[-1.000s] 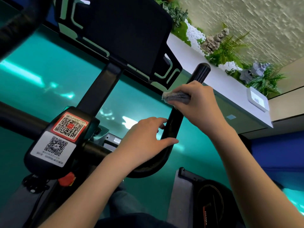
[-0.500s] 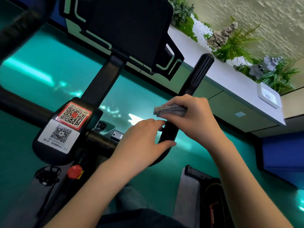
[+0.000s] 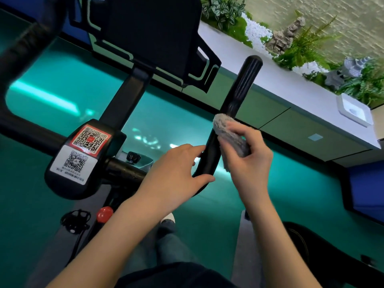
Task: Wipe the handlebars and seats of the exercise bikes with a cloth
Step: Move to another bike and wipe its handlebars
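Note:
The black right handlebar (image 3: 239, 94) of the exercise bike rises from the crossbar toward the upper right. My right hand (image 3: 249, 163) grips a folded grey cloth (image 3: 230, 136) and holds it against the right side of the bar, about halfway up. My left hand (image 3: 176, 175) rests on the bar's lower curve, fingers on one side and thumb on the other, loosely around it. The bike's seat is out of view.
A black screen (image 3: 149, 34) stands above the stem, and a hub with two QR stickers (image 3: 81, 154) sits at the left. A red knob (image 3: 105, 214) lies below it. A white ledge with plants (image 3: 291, 88) runs along the right. Another bike's black part (image 3: 332, 252) is at lower right.
My right hand has slid the cloth down the handlebar from near its top to its middle and turned to the bar's right side. The left hand stays on the lower curve.

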A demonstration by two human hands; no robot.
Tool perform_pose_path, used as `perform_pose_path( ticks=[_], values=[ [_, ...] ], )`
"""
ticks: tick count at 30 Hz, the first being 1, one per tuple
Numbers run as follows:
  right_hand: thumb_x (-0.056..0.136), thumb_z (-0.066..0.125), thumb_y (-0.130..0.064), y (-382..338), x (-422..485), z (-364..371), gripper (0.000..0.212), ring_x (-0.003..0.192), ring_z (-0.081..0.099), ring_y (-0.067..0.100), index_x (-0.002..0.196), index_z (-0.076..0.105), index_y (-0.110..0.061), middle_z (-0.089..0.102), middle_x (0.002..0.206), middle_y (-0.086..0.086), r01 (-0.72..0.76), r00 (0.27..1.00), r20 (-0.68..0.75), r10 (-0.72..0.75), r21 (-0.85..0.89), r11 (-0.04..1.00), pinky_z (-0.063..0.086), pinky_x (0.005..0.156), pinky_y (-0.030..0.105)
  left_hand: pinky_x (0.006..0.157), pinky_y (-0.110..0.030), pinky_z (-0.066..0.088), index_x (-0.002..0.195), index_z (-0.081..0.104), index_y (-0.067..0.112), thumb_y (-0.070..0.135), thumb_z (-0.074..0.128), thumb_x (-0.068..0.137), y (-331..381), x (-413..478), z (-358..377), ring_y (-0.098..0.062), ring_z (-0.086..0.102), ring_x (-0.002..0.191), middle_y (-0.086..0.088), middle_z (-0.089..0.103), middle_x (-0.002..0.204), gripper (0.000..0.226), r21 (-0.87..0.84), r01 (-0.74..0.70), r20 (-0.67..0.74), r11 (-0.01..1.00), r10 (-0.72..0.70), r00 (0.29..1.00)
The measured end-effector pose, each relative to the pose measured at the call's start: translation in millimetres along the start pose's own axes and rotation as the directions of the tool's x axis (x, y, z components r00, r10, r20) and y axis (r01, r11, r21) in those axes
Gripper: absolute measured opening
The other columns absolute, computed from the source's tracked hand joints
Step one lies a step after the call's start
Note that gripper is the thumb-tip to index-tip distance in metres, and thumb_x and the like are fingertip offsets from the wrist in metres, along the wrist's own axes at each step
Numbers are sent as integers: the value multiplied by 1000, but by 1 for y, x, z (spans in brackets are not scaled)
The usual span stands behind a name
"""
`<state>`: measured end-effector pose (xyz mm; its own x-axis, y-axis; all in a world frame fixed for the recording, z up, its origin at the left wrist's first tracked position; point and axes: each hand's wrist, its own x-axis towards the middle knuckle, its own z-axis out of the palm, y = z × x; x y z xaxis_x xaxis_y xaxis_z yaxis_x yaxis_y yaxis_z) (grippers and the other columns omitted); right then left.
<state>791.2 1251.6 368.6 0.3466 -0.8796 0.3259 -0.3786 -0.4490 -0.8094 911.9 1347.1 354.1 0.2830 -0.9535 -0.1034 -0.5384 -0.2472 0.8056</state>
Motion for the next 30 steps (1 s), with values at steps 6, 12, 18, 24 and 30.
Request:
perform_pose_path(
  ticks=[6, 12, 18, 24, 30],
  values=[
    [77, 74, -7, 6, -23, -7, 21, 75, 63, -4, 92, 69, -21, 70, 91, 1, -103, 994, -15, 109, 221, 970, 48, 66, 12, 71, -14, 40, 119, 56, 37, 41, 71, 72, 2, 1, 3, 8, 53, 84, 19, 58, 102, 49, -39, 31, -13, 999, -31, 999],
    [82, 70, -1, 16, 0, 9, 15, 83, 60, -3, 95, 67, -7, 67, 92, -2, -193, 964, -130, 232, 260, 946, 45, 78, 13, 82, -22, 47, 121, 56, 39, 37, 76, 70, 5, -1, 5, 9, 53, 89, 17, 62, 102, 55, -56, 47, -56, 997, -50, 997],
    [80, 71, -10, 30, -17, 4, 18, 81, 61, -2, 87, 66, -25, 67, 84, -14, -211, 951, -134, 278, 374, 903, 46, 75, 13, 77, -8, 43, 123, 56, 36, 35, 77, 69, 3, 0, 4, 9, 54, 92, 19, 60, 105, 58, -62, 55, -49, 997, -58, 997],
    [88, 64, -15, 42, 2, 26, 11, 78, 55, 8, 85, 58, -24, 60, 82, -5, -271, 924, -130, 359, 438, 857, 48, 79, 37, 80, -13, 46, 113, 53, 51, 34, 76, 69, 5, -2, 5, 7, 57, 91, 22, 61, 104, 53, -72, 45, -67, 996, -50, 996],
    [86, 66, -19, 53, -20, 23, 6, 76, 56, 11, 86, 60, -21, 61, 81, -1, -427, 856, 63, 512, 644, 635, 48, 72, 26, 81, -23, 50, 97, 45, 66, 46, 67, 61, 11, 0, 4, 7, 58, 90, 31, 59, 98, 47, -65, 55, -82, 996, -60, 995]
  ],
)
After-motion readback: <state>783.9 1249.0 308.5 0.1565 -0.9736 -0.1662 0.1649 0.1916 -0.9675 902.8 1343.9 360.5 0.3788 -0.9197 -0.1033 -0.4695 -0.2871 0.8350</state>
